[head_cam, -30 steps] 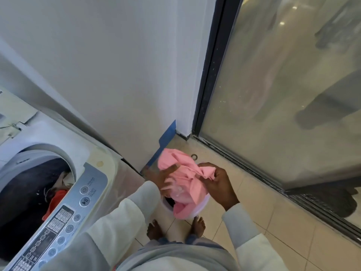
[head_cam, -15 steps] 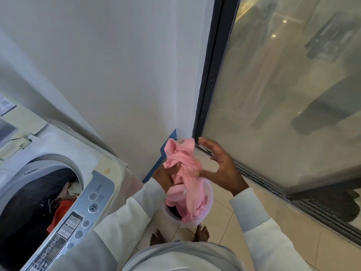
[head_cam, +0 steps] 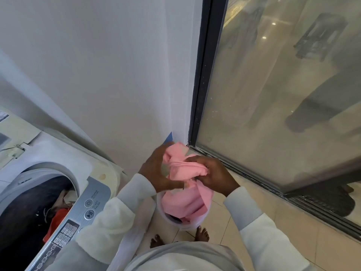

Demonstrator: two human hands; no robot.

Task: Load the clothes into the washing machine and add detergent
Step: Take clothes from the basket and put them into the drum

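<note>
The pink garment (head_cam: pixel 185 169) is soft, matt cloth, bunched over a translucent white plastic tub (head_cam: pixel 183 224). The washing machine (head_cam: pixel 64 153) has smooth white plastic with a brushed silver control panel (head_cam: pixel 78 218). The floor (head_cam: pixel 289 231) is glossy beige tile.

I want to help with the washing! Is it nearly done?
Partly. Some clothes, one red garment among them, already lie in the washing machine. Right now the left hand and right hand hold a pink garment half out of the white tub. It must go in, and no detergent shows, so that looks left too.
</note>
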